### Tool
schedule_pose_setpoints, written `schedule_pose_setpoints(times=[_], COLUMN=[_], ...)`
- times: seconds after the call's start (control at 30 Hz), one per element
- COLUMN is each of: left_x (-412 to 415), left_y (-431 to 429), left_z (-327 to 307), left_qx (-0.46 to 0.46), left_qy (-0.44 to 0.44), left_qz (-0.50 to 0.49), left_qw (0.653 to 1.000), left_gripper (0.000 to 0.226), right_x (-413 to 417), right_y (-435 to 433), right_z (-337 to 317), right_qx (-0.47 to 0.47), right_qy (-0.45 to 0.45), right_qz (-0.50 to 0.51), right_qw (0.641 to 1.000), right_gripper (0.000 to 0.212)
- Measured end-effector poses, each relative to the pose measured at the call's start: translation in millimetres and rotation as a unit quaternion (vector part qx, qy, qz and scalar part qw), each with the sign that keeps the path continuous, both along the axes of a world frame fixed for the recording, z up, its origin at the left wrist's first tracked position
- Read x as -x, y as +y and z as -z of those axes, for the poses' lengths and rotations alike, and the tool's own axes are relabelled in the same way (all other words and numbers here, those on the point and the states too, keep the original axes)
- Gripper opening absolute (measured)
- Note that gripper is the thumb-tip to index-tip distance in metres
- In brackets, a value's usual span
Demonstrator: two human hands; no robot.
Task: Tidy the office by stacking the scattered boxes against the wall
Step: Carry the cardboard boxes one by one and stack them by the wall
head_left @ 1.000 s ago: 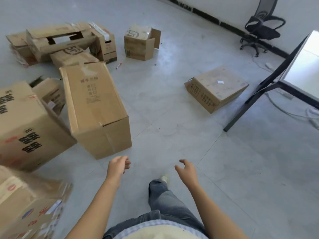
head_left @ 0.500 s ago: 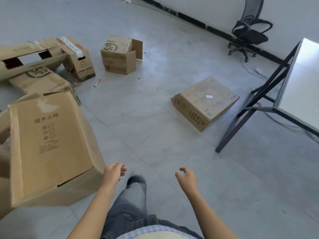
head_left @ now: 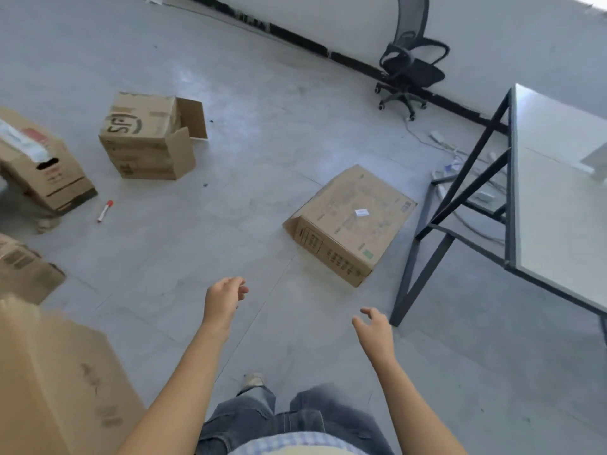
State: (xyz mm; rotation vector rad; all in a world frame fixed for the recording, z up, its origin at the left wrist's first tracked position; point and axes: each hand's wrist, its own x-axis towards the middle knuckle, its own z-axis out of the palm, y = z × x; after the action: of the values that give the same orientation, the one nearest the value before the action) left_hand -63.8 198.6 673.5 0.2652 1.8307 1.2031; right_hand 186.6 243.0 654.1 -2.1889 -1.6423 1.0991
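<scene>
- As the head view swings to the right over the last second, the large carton (head_left: 59,382) that filled the left of the frame slides off to 8 o'clock. It is now blurred and cut by the frame edge.
- The flat cardboard box (head_left: 353,221) moves from the right side toward the middle of the view. It now lies on the floor (head_left: 262,159) at 1 o'clock from the hands, near the black leg of the table (head_left: 558,205) but apart from it.
- The left hand (head_left: 223,298) and the right hand (head_left: 374,328) stay raised ahead of the body. Both are empty, fingers loosely curled, touching nothing.
- One shoe (head_left: 253,379) shows at 6 o'clock between the forearms.
- Judgement: the turn away from the carton cluster marks the flat cardboard box as the probable next pick-up. No grasp has begun. Its broad, low shape calls for one hand on each of two opposite edges.
- The SF-marked box (head_left: 147,136) stands at 10 o'clock with one flap open, and the hand-hole box (head_left: 42,172) at 9 o'clock. A red-capped marker (head_left: 105,211) lies on the floor just beside the hand-hole box.
- No box in view rests against the wall (head_left: 492,34) at 12 o'clock. Judgement: most of the stacking remains to be done.
- Hazard: the table leg and a power strip (head_left: 438,136) at 2 o'clock crowd the far side of the flat cardboard box. The office chair (head_left: 412,65) occupies part of the wall line.
</scene>
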Motion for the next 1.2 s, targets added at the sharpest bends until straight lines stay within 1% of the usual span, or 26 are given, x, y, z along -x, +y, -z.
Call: schedule_pose_setpoints(times=[0.17,0.27,0.33,0.43,0.53,0.63,0.73,0.83,0.93,1.03,1.2], left_x=[-9,4,18,29,27,20,19,33,55,78,106], left_y=[57,109,151,214,273,317,344,360,388,433,521], left_z=[27,33,32,31,33,36,37,45,56,61,58], left_qx=[0.068,0.079,0.067,0.061,0.072,0.078,0.093,0.114,0.14,0.152,0.128], left_qy=[-0.036,-0.022,-0.002,0.018,0.018,0.013,0.005,-0.003,-0.02,-0.039,-0.049], left_qz=[0.07,0.058,0.03,-0.006,-0.023,-0.024,-0.03,-0.08,-0.109,-0.105,-0.072], left_qw=[0.995,0.995,0.997,0.998,0.997,0.997,0.995,0.99,0.984,0.982,0.988], left_gripper=[0.024,0.023,0.024,0.024,0.023,0.023,0.019,0.015,0.015,0.02,0.019], right_x=[-4,3,14,33,49,55,60,66,76,87,110], right_y=[50,105,158,253,342,404,442,460,481,511,578], right_z=[15,24,28,32,27,23,31,45,55,59,53], right_qx=[0.043,0.063,0.057,0.038,0.027,0.018,0.057,0.099,0.137,0.152,0.141], right_qy=[-0.007,0.005,0.019,0.041,0.05,0.048,0.03,0.023,0.005,-0.013,-0.026], right_qz=[0.059,0.064,0.052,0.007,-0.025,-0.056,-0.071,-0.081,-0.09,-0.082,-0.058], right_qw=[0.997,0.996,0.997,0.998,0.998,0.997,0.995,0.991,0.986,0.985,0.988], right_gripper=[0.039,0.04,0.04,0.042,0.042,0.042,0.041,0.042,0.042,0.042,0.043])
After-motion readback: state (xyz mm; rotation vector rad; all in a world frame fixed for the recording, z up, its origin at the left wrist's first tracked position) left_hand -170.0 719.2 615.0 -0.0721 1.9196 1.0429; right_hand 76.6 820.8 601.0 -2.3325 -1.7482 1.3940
